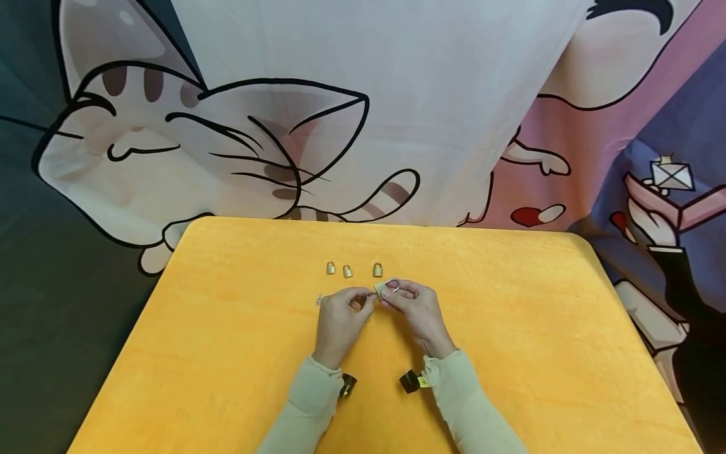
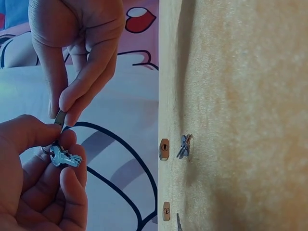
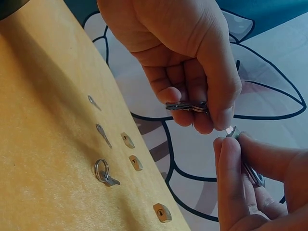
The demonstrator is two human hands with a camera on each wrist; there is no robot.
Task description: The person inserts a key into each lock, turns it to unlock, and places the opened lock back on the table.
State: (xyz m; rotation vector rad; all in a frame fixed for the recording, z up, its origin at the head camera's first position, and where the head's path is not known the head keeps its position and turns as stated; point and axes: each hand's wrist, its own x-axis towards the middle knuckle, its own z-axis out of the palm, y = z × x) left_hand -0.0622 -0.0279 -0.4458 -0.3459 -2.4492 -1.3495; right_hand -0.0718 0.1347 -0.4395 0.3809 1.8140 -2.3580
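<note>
- The left hand (image 1: 342,323) pinches keys (image 2: 62,158), the right hand (image 1: 418,310) pinches the lock (image 1: 379,290), above the desk (image 1: 227,353).
- I think, if tilted, keys may jam.
- The lock may fall, if the pinch slips.

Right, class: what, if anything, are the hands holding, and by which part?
The right hand pinches a padlock by its body. The left hand holds a bunch of keys; the exact part gripped is hidden by its fingers.
</note>
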